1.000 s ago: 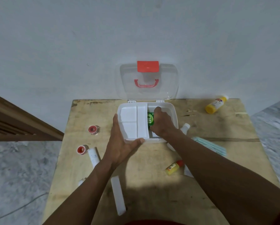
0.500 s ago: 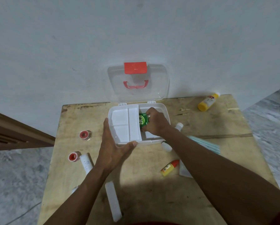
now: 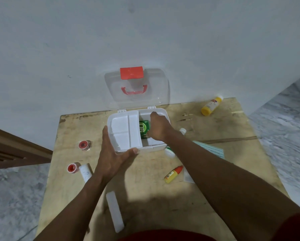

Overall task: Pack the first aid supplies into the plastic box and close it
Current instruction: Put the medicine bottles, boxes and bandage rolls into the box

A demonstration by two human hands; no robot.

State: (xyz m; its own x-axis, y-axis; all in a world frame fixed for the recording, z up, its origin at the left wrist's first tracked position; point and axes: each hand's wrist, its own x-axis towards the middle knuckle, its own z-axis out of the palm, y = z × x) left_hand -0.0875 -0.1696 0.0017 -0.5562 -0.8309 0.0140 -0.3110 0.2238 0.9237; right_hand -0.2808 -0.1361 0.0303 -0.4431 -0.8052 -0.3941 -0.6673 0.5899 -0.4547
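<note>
White box, red latch, green packet, yellow bottle, tan table

Open white box (green packet inside)

In the box, a packet lies just left of the fingers of the right hand; the tray sits just right of the fingers of the left hand; a tape roll lies farther left.
</note>
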